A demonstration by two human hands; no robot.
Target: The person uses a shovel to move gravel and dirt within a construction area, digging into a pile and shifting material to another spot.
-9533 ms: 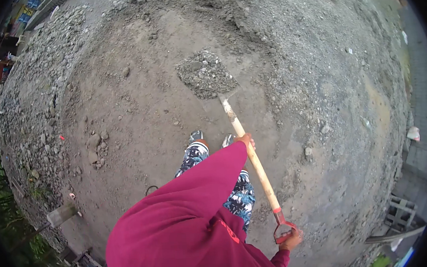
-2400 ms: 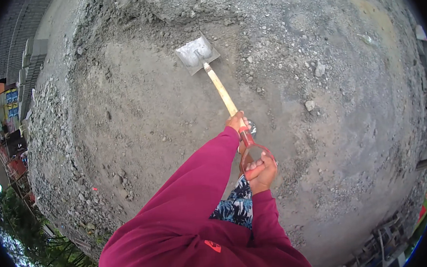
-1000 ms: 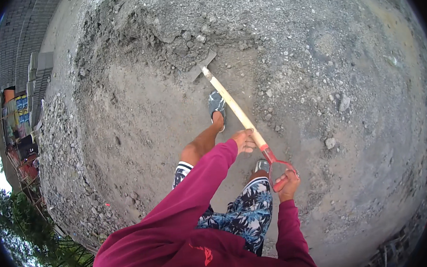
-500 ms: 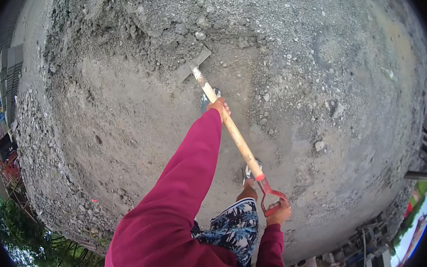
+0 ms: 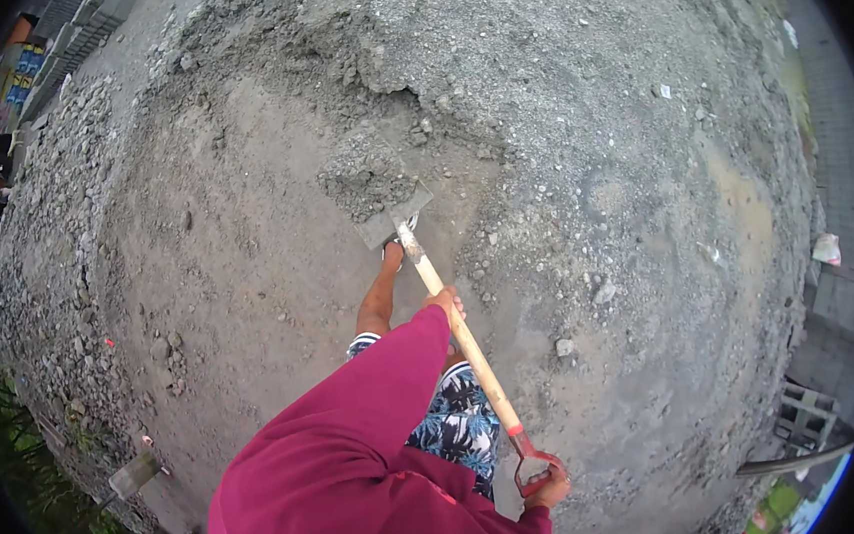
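Note:
A shovel [image 5: 473, 356] with a pale wooden shaft and a red D-shaped grip slants across the middle of the view. My left hand [image 5: 447, 304] is wrapped around the shaft, partway down toward the blade. At the lower right, my right hand [image 5: 548, 486] is closed on the red grip. The flat metal blade carries a heap of grey gravelly sand [image 5: 368, 176], which covers most of it. The loaded blade is in front of my foot; whether it touches the ground I cannot tell.
A broad bank of grey gravel [image 5: 572, 65] rises ahead and to the right. Loose stones [image 5: 63, 235] spread along the left. Stacked grey blocks [image 5: 93, 32] stand at the far left, and a hollow block [image 5: 805, 413] lies at the right rim. A white bag [image 5: 827, 250] is nearby.
The blade, buried against the gravel bank before, has come back toward me with a load of sand. Both hands have moved nearer my body, keeping their hold.

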